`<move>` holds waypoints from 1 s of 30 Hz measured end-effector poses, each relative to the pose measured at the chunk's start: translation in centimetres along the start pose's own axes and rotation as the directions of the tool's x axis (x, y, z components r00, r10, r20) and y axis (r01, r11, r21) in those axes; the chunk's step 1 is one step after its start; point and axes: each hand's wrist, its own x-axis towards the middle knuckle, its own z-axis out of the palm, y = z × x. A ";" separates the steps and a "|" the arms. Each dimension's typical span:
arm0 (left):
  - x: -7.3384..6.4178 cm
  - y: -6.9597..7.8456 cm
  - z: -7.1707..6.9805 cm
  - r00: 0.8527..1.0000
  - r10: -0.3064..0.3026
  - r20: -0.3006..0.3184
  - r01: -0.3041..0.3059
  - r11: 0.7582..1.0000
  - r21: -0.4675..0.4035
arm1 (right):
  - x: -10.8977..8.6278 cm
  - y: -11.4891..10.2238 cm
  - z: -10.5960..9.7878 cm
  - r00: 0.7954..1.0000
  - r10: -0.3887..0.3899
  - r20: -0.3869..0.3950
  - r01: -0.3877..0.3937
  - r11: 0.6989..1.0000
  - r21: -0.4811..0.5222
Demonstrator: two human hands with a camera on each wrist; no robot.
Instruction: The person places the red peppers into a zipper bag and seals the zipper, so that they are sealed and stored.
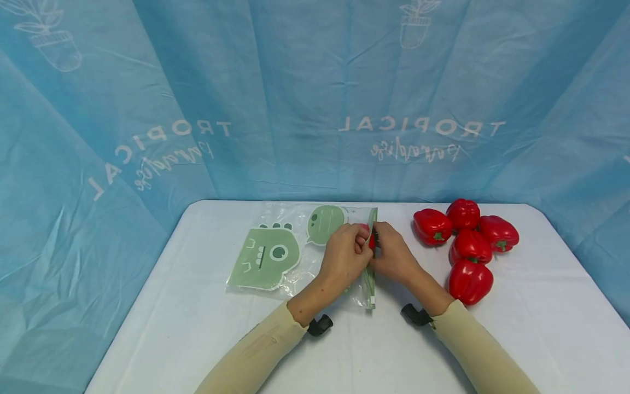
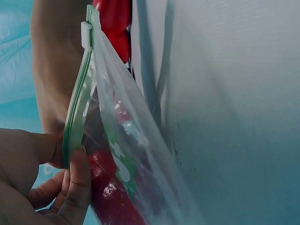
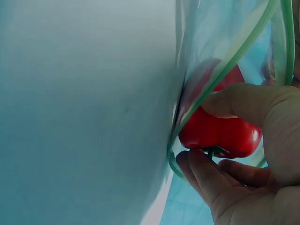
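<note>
A clear zip bag with green monster prints lies flat on the table, its green-edged mouth facing right. My left hand pinches the green zip edge between thumb and finger, holding the mouth apart. At that opening, my right hand grips a red bell pepper by its stem end, thumb on its side. The pepper is partly inside the bag, seen through the plastic in the right wrist view. A white slider sits at one end of the zip.
Several more red bell peppers are grouped on the right side of the white table. A blue printed curtain hangs behind and along the sides. Dark bands are worn at both wrists.
</note>
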 end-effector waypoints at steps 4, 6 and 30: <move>0.0 0.0 0.1 1.000 0.023 -0.017 -0.023 1.000 -0.019 | 0.5 -0.1 0.4 1.000 0.016 -0.021 -0.016 1.000 0.014; 0.1 -0.1 0.1 0.999 0.033 -0.022 -0.033 0.999 -0.024 | 0.8 0.0 0.6 0.999 0.020 -0.029 -0.019 0.999 0.025; 0.4 -0.2 -0.5 0.999 0.030 -0.036 -0.030 0.999 -0.014 | 0.7 -0.8 -1.6 0.995 0.101 -0.018 -0.100 0.994 0.036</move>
